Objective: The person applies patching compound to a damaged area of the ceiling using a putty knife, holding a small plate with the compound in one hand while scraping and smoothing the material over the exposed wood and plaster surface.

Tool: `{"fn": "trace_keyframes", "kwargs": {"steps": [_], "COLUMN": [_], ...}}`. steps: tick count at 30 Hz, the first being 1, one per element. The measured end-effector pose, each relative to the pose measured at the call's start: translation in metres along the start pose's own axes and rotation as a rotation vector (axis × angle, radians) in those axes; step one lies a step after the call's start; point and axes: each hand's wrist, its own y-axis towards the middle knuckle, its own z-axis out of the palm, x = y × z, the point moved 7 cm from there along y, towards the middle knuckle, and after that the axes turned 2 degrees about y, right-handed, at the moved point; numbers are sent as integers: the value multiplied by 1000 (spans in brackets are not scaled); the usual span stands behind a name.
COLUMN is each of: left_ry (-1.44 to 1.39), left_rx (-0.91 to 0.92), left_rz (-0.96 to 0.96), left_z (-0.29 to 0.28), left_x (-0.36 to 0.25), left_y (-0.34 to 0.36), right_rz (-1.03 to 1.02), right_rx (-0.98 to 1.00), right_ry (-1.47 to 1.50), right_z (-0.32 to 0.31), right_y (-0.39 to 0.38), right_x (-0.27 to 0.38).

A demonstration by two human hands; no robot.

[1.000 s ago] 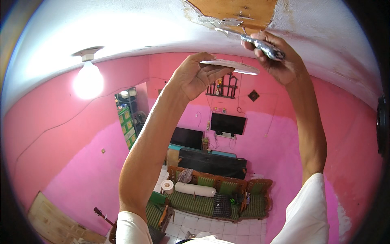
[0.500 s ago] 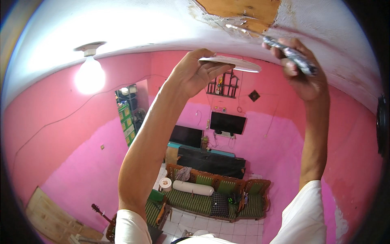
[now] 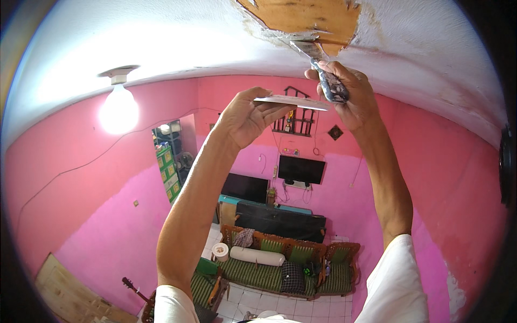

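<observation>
Overhead, a white ceiling (image 3: 204,32) has a bare orange-brown patch (image 3: 301,19) with ragged, flaking edges. My right hand (image 3: 353,97) is closed round the dark, smeared handle of a putty knife (image 3: 331,86). Its blade meets or nearly meets the lower edge of the patch; I cannot tell whether it touches. My left hand (image 3: 245,119) grips a thin, flat white plate (image 3: 299,102) by its left edge, thumb on top and fingers beneath. The plate is held nearly level below the ceiling, left of the knife handle. What lies on its top is hardly visible.
A lit bulb (image 3: 118,107) hangs from the ceiling at left. Far below stand a green striped sofa (image 3: 247,269), a white tub (image 3: 219,251) and a guitar (image 3: 134,290). A flat screen (image 3: 301,169) is on the pink wall (image 3: 355,210).
My right hand has swung left with the putty knife, bringing its blade to the patch's edge. My left hand and the plate have dropped slightly and shifted left.
</observation>
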Motion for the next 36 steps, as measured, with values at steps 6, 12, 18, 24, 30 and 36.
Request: {"fn": "trace_keyframes", "kwargs": {"steps": [6,12,18,24,30,36], "left_ry": [-76,-12,-91,-66,-42,-21], "left_rx": [44,47,20,12,39,19], "left_rz": [-21,-17,-24,-9,-15,1], "left_z": [1,-6,-7,-10,-5,-9], "left_x": [6,10,14,8,5,2], "left_y": [2,7,9,3,-1,-4], "right_rz": [-77,-26,39,17,-130,-34], "right_rx": [18,27,62,8,83,1], "right_ry": [-103,-194,-115,-25,-107,-157], "right_z": [10,4,-1,15,28,19], "right_y": [-39,-43,-5,-9,-44,-64], "right_x": [28,20,-4,-3,30,24]}}
